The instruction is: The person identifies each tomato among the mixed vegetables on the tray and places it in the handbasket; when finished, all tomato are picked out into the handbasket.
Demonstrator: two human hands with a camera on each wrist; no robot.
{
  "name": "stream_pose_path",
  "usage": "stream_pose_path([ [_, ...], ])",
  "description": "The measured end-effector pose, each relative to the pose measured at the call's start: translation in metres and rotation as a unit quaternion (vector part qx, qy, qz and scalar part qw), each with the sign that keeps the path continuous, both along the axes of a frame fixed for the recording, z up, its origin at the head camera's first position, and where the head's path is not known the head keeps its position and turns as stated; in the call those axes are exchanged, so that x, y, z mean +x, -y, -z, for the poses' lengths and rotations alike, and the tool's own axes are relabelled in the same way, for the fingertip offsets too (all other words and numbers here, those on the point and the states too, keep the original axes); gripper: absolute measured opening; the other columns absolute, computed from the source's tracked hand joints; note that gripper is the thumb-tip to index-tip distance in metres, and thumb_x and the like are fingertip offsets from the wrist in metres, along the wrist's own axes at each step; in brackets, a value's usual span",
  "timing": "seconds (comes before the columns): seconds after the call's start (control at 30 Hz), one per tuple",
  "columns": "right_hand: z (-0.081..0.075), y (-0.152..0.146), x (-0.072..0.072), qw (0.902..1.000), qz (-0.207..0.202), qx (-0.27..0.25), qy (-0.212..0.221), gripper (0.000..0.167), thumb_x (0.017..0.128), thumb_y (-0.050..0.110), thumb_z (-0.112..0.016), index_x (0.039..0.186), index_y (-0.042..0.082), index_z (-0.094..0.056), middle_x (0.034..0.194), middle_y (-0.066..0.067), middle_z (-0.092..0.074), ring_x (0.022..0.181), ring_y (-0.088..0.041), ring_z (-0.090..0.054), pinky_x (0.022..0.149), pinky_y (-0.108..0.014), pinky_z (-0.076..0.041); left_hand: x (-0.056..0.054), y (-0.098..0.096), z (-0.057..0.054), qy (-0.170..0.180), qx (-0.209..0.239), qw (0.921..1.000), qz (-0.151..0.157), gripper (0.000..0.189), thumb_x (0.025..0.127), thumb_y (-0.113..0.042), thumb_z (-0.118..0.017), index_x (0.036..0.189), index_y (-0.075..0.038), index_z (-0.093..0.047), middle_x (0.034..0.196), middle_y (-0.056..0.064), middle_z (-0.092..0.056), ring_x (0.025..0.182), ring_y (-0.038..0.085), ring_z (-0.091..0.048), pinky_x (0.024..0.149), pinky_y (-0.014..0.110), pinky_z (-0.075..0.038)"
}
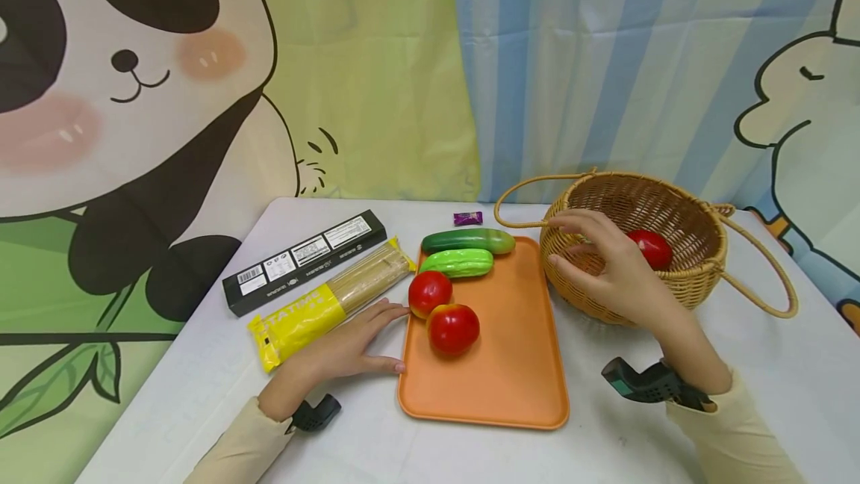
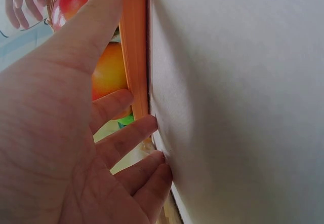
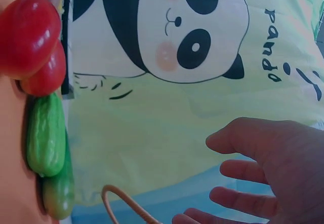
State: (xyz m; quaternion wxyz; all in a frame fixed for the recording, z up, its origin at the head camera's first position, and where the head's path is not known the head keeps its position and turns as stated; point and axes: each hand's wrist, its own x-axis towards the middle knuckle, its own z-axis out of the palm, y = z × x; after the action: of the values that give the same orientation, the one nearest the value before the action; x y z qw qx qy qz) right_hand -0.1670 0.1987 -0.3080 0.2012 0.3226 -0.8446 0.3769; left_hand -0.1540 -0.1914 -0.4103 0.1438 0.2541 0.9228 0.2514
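My left hand (image 1: 349, 342) touches the left edge of an orange tray (image 1: 510, 364) with fingers spread; in the left wrist view its fingertips (image 2: 147, 122) lie along the tray's side. Two red apple-like fruits (image 1: 454, 330) sit on the tray's left part. Behind them lie a light green ridged vegetable (image 1: 458, 263) and a darker green cucumber (image 1: 470, 240). Above the near left side of a wicker basket (image 1: 692, 286) hovers my right hand (image 1: 618, 267), fingers apart and nothing between them. A glossy red item (image 1: 650, 249) lies inside the basket, partly hidden by that hand.
Left of the tray are a yellow pack of noodles (image 1: 332, 305) and a long black box (image 1: 305, 260). A small purple wrapped sweet (image 1: 467, 218) lies behind the tray. The basket's looped handles (image 1: 766, 275) stick out both sides. Printed curtains (image 1: 376, 81) hang behind the table.
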Motion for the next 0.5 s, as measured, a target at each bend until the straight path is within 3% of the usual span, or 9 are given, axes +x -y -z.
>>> stream_pose_path([
  [0.1, 0.004, 0.006, 0.000, 0.9999, -0.009, 0.011, 0.004, 0.049, 0.081, -0.008, -0.073, 0.127, 0.001, -0.058, 0.130, -0.014, -0.053, 0.113, -0.011, -0.053, 0.082, -0.015, -0.054, 0.000, 0.000, 0.000, 0.001, 0.003, 1.0000, 0.002, 0.088, 0.076, -0.065, -0.070, 0.150, -0.031, -0.037, 0.158, 0.003, -0.029, 0.147, 0.026, -0.022, 0.116, 0.049, -0.030],
  [0.33, 0.011, 0.016, -0.001, 0.9986, -0.010, 0.050, 0.013, 0.044, 0.082, -0.002, -0.074, 0.123, 0.001, -0.059, 0.129, -0.016, -0.054, 0.103, -0.026, -0.061, 0.075, -0.036, -0.059, -0.001, 0.000, 0.000, -0.007, 0.006, 0.9999, 0.009, 0.087, 0.077, -0.064, -0.070, 0.149, -0.028, -0.038, 0.157, 0.004, -0.032, 0.147, 0.029, -0.023, 0.115, 0.050, -0.029],
  [0.4, 0.014, 0.019, -0.002, 0.9982, -0.014, 0.059, 0.002, 0.044, 0.082, 0.000, -0.074, 0.123, 0.001, -0.059, 0.128, -0.016, -0.055, 0.106, -0.026, -0.060, 0.075, -0.035, -0.059, -0.001, 0.001, 0.000, -0.008, 0.007, 0.9999, 0.010, 0.087, 0.077, -0.064, -0.070, 0.149, -0.028, -0.038, 0.157, 0.005, -0.032, 0.147, 0.029, -0.023, 0.115, 0.050, -0.029],
  [0.5, 0.019, 0.024, -0.003, 0.9972, -0.022, 0.071, -0.007, 0.043, 0.082, 0.002, -0.075, 0.122, 0.001, -0.060, 0.127, -0.016, -0.056, 0.097, -0.022, -0.058, 0.071, -0.032, -0.056, -0.001, 0.001, 0.000, -0.010, 0.009, 0.9998, 0.012, 0.086, 0.078, -0.063, -0.070, 0.149, -0.027, -0.038, 0.157, 0.006, -0.032, 0.147, 0.031, -0.023, 0.115, 0.052, -0.030],
])
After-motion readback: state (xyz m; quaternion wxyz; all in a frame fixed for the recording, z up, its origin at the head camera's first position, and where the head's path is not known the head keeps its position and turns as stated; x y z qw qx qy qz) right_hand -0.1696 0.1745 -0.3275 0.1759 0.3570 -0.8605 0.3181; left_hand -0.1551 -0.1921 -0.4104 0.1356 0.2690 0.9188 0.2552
